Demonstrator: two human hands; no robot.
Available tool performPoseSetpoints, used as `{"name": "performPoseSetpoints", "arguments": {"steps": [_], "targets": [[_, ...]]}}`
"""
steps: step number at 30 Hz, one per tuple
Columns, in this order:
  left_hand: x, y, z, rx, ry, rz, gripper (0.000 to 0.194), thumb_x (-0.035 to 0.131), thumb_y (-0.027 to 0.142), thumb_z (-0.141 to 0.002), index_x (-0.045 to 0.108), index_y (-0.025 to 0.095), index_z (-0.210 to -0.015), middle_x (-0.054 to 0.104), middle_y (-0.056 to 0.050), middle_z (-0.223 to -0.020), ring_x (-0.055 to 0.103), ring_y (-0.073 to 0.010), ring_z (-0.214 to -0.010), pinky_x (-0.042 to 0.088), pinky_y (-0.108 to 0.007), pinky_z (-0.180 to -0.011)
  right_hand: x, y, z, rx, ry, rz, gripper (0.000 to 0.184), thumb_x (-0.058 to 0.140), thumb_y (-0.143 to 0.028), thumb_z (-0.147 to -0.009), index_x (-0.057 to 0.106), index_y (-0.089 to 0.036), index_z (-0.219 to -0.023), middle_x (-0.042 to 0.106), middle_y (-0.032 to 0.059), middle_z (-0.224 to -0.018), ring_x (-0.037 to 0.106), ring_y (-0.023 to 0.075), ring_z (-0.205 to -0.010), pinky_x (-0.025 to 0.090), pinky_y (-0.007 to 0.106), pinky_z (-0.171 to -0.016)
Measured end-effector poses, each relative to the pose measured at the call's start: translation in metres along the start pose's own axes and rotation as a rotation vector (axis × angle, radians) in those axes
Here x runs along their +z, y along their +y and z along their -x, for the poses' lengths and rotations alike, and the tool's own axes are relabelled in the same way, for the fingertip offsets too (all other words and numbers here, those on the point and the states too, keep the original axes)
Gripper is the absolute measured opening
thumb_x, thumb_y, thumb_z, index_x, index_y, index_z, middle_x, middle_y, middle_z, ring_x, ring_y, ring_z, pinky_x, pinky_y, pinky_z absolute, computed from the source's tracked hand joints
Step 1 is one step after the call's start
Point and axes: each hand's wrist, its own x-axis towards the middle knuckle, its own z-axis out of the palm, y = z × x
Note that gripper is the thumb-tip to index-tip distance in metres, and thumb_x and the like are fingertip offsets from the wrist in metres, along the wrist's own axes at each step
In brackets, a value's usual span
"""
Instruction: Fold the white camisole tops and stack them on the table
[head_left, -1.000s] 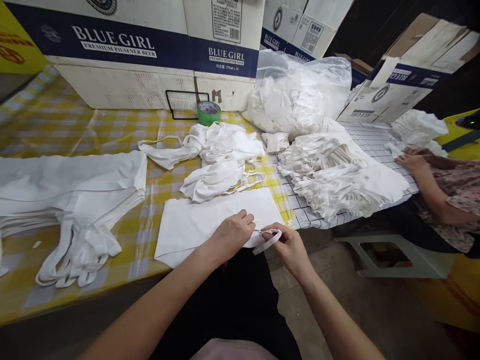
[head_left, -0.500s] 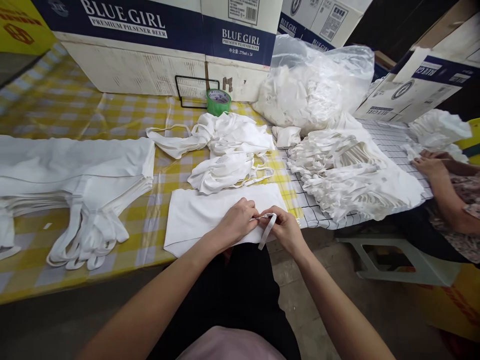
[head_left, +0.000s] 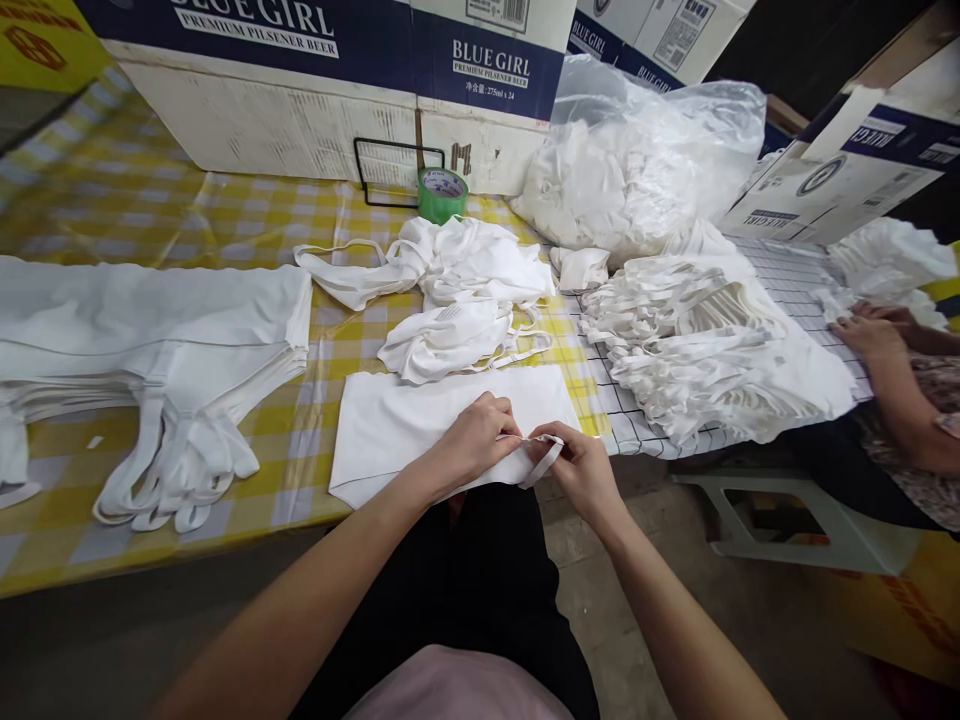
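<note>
A white garment [head_left: 401, 415] lies flat at the table's front edge, right in front of me. Over its right part, my left hand [head_left: 477, 442] pinches the near edge of a white strap. My right hand [head_left: 579, 472] grips the same white strap [head_left: 547, 463] a short way off, and a loop of it curls out below the fingers. Between the two sets of fingertips a short length of strap shows; the fingers hide the rest. Just beyond lie crumpled white garments [head_left: 450, 340] with thin straps.
At left is a stack of flat white garments [head_left: 217, 305]. A pile of white garments [head_left: 727, 360] sits right, before a clear plastic bag [head_left: 630, 170]. Green tape [head_left: 442, 200] and a carton [head_left: 262, 120] stand behind. A co-worker's hand [head_left: 870, 325] rests at far right.
My hands have drawn slightly apart, the right one shifting a little rightward. The strap's loose loop now slants instead of hanging down. The view has shifted slightly.
</note>
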Motion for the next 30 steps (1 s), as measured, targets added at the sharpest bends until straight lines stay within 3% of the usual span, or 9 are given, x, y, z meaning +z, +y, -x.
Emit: {"name": "performPoseSetpoints", "arguments": {"steps": [4,8,11,14,17,20,23,27,30], "targets": [[-0.008,-0.001,0.007,0.057,-0.07,0.016,0.022,0.048,0.022,-0.083,0.07,0.022,-0.081,0.056,-0.002,-0.088,0.048,-0.016,-0.089,0.042,-0.027,-0.077,0.0,-0.003,0.021,0.272,-0.158,-0.653,0.029,0.05,-0.036,-0.086,0.057,-0.02,-0.109,0.065,0.0041,-0.077,0.06,0.0184,-0.072,0.045,0.032,-0.069],[-0.013,0.001,0.012,0.07,-0.107,0.011,0.027,0.043,0.02,-0.085,0.07,0.021,-0.09,0.055,-0.003,-0.096,0.047,-0.0162,-0.092,0.042,-0.028,-0.081,-0.004,-0.013,0.049,0.317,-0.233,-0.889,0.038,0.042,-0.039,-0.09,0.049,-0.018,-0.121,0.063,0.005,-0.078,0.062,0.019,-0.071,0.044,0.036,-0.077],[-0.014,0.002,0.012,0.061,-0.126,0.011,0.029,0.041,0.021,-0.087,0.069,0.02,-0.093,0.054,-0.004,-0.097,0.047,-0.017,-0.093,0.042,-0.029,-0.082,0.001,-0.011,0.067,0.358,-0.217,-0.877,0.034,0.051,-0.037,-0.086,0.05,-0.022,-0.116,0.058,0.0026,-0.089,0.058,0.0127,-0.059,0.043,0.029,-0.064],[-0.012,0.002,0.011,0.066,-0.117,-0.004,0.03,0.04,0.023,-0.087,0.069,0.021,-0.094,0.054,-0.004,-0.096,0.046,-0.0174,-0.092,0.042,-0.03,-0.081,0.017,0.007,0.076,0.397,-0.035,-0.784,0.03,0.06,-0.035,-0.08,0.052,-0.023,-0.107,0.052,-0.0029,-0.079,0.047,0.0063,-0.051,0.037,0.022,-0.053],[-0.007,0.002,0.011,0.087,-0.08,-0.047,0.026,0.044,0.023,-0.086,0.07,0.023,-0.091,0.054,-0.004,-0.094,0.046,-0.0174,-0.091,0.042,-0.03,-0.081,0.039,0.033,0.075,0.403,0.087,-0.63,0.04,0.065,-0.039,-0.075,0.051,-0.023,-0.109,0.045,-0.005,-0.07,0.041,0.0077,-0.053,0.035,0.02,-0.05],[0.0,0.001,0.011,0.109,-0.026,-0.099,0.023,0.049,0.021,-0.084,0.07,0.024,-0.093,0.054,-0.005,-0.098,0.047,-0.0183,-0.093,0.041,-0.033,-0.085,0.055,0.05,0.067,0.349,0.095,-0.498,0.047,0.065,-0.043,-0.072,0.051,-0.023,-0.112,0.043,-0.0033,-0.072,0.042,0.0107,-0.059,0.036,0.02,-0.049],[0.005,-0.003,0.012,0.136,0.008,-0.159,0.024,0.05,0.02,-0.084,0.068,0.024,-0.099,0.053,-0.006,-0.116,0.045,-0.021,-0.107,0.038,-0.037,-0.094,0.059,0.052,0.063,0.249,0.033,-0.367,0.032,0.06,-0.044,-0.076,0.061,-0.02,-0.097,0.044,-0.0006,-0.075,0.044,0.0128,-0.067,0.037,0.022,-0.055],[0.008,-0.007,0.016,0.155,-0.025,-0.255,0.031,0.045,0.02,-0.086,0.062,0.026,-0.112,0.043,-0.004,-0.138,0.03,-0.0239,-0.13,0.018,-0.047,-0.109,0.048,0.051,0.08,0.131,-0.064,-0.24,0.027,0.053,-0.042,-0.083,0.063,-0.019,-0.072,0.047,0.0011,-0.082,0.047,0.0153,-0.079,0.038,0.025,-0.072],[0.009,-0.007,0.019,0.147,-0.059,-0.312,0.035,0.042,0.021,-0.087,0.056,0.029,-0.119,0.037,-0.002,-0.143,0.023,-0.0232,-0.135,0.012,-0.049,-0.11,0.033,0.06,0.106,0.134,-0.039,-0.208,0.03,0.049,-0.041,-0.086,0.059,-0.019,-0.068,0.049,0.002,-0.09,0.048,0.0164,-0.082,0.038,0.026,-0.073]]}}
